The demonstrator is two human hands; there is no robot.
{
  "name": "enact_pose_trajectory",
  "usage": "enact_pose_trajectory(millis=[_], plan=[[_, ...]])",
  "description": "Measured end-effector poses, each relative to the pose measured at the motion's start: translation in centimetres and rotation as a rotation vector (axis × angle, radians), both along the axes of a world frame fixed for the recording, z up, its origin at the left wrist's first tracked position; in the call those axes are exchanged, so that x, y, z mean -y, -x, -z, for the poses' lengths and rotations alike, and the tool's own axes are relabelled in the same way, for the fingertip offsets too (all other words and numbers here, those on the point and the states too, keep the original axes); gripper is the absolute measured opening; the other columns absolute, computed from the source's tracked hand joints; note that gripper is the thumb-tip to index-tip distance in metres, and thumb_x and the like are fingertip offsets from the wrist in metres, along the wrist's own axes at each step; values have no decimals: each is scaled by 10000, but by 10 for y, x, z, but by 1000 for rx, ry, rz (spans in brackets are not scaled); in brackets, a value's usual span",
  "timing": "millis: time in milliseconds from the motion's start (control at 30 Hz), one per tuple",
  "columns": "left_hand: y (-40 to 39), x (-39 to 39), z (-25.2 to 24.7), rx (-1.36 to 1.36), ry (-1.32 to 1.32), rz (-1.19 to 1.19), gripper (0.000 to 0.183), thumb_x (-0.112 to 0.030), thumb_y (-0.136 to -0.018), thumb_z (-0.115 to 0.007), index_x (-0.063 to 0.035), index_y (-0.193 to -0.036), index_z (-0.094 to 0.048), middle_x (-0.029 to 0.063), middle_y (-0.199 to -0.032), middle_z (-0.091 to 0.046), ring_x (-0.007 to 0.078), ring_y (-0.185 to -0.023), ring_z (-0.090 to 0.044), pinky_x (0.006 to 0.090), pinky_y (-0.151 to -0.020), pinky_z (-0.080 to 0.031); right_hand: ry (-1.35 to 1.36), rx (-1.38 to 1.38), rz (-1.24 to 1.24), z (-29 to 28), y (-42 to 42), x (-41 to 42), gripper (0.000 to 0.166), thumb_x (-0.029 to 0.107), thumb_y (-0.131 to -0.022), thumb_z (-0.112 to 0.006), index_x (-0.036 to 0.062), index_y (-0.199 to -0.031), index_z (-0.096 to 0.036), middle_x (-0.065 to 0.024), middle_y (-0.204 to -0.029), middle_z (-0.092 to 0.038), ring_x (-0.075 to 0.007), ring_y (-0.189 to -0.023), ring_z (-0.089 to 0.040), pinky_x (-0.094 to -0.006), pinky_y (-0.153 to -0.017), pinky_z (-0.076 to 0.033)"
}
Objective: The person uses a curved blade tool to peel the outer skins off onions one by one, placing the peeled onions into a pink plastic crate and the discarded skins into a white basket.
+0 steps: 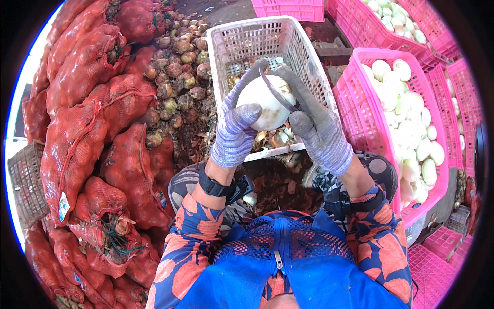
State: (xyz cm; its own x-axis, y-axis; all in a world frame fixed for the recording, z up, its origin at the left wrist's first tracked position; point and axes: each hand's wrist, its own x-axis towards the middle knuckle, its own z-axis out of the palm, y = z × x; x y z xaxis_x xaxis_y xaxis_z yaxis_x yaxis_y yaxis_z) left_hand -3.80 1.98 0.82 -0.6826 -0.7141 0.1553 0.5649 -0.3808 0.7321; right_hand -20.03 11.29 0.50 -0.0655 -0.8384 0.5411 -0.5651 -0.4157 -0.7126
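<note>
A large peeled white onion (266, 104) is held above the white plastic crate (252, 155) in front of me. My left hand (236, 123), in a purple and grey glove, grips its left side with the thumb on its face. My right hand (322, 123), gloved alike, holds a small curved knife (274, 90), its blade crossing the front of the onion. The right fingers also reach around the onion's far right side. The knife's handle is mostly hidden in the right hand. Onion skins and scraps (281, 138) lie in the crate below.
Red mesh sacks of onions (83, 73) are piled at the left. Unpeeled onions (181, 69) lie loose on the ground beside the white crate. A pink crate (349, 98) of peeled onions (411, 133) stands close at the right, with several more pink crates (355, 29) beyond.
</note>
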Motion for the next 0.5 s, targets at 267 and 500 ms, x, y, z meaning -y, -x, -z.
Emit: enact_pose_trajectory(millis=[267,500], plan=[[-8,4,5,-1,-97,101,864,-298,-761,-826,9,-1471,-440,152,-1294,-621,256,-1136,-660,383,-971,-567,-112,173,18,3,-2,-2,535,396,-1038,-530,49,-1445,-508,-250,-1363,-591,-341,-1248,-612,-375,-993,-507],[-9,12,1,32,2,125,891,-337,-756,-823,33,-1468,-435,162,-1282,-629,246,-1130,-663,371,-964,-568,-129,334,-23,-9,-7,-3,592,454,-1025,-536,45,-1451,-501,-200,-1368,-612,-269,-1228,-627,-357,-1012,-488]])
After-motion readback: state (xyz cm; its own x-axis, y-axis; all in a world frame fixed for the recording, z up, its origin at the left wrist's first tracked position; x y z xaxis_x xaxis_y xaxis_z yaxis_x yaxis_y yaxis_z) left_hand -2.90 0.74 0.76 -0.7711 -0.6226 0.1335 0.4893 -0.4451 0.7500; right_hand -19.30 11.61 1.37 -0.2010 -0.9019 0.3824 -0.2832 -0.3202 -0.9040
